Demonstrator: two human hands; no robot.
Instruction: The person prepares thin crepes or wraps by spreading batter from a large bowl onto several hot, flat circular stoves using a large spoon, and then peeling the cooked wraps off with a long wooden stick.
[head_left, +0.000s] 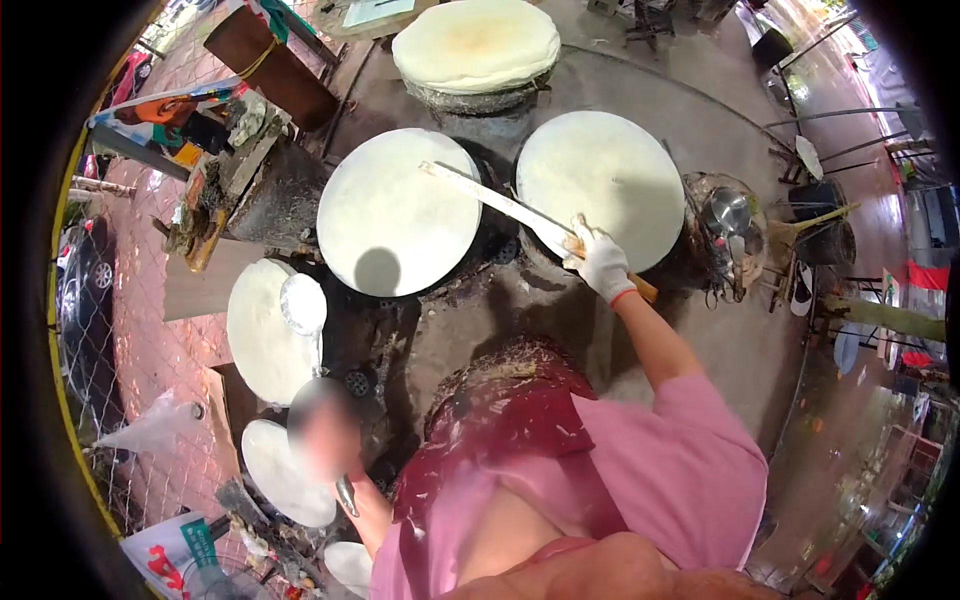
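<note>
In my right hand (602, 264), which wears a white knit glove with an orange cuff, is a long wooden spreading paddle (510, 206). Its flat blade reaches across the gap between a left round griddle (382, 202) and a right round griddle (637, 176), both covered with pale batter or flatbread. My left hand (328, 442) is heavily blurred, its fingers unclear. A metal ladle (304, 304) sticks out beyond it, whitish at the bowl, and the handle end shows below the hand. The bowl overlaps another pale-covered griddle (259, 337); contact cannot be told.
A thick stack of round flatbreads (476, 45) rests on a dark round base at the back. Further pale-covered griddles (289, 472) line the left side. At right, a metal bowl (727, 211) sits on a cluttered stand. A chain-link fence (135, 300) runs along the left.
</note>
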